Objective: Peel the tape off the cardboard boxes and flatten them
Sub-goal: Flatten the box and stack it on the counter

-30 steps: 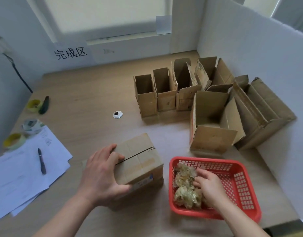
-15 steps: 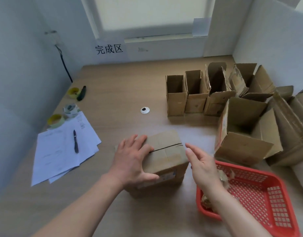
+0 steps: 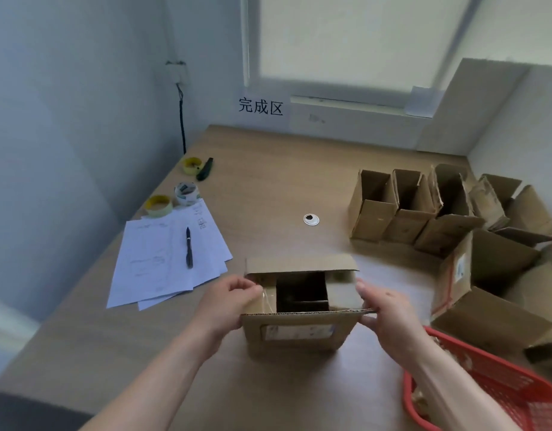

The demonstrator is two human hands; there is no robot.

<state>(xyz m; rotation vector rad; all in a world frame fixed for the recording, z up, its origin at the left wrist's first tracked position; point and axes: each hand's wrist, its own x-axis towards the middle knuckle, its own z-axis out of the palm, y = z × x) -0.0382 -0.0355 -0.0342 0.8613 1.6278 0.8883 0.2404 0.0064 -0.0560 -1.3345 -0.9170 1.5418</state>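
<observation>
A small cardboard box [image 3: 299, 332] stands on the wooden table in front of me with its top flaps spread apart and a dark inside showing. My left hand [image 3: 228, 303] grips the left end of the near flap, where a bit of clear tape [image 3: 265, 295] clings. My right hand [image 3: 385, 312] pinches the right end of the same flap. The far flap [image 3: 299, 264] stands folded back.
Several opened cardboard boxes [image 3: 424, 209] stand at the right. A red mesh basket [image 3: 501, 396] with crumpled tape sits at the lower right. Papers with a pen [image 3: 189, 247], tape rolls [image 3: 158, 205] and a dark cutter [image 3: 204, 169] lie at the left.
The box top was closed before; now its flaps are spread open. My right hand left the basket and took hold of the near flap. My view has swung left.
</observation>
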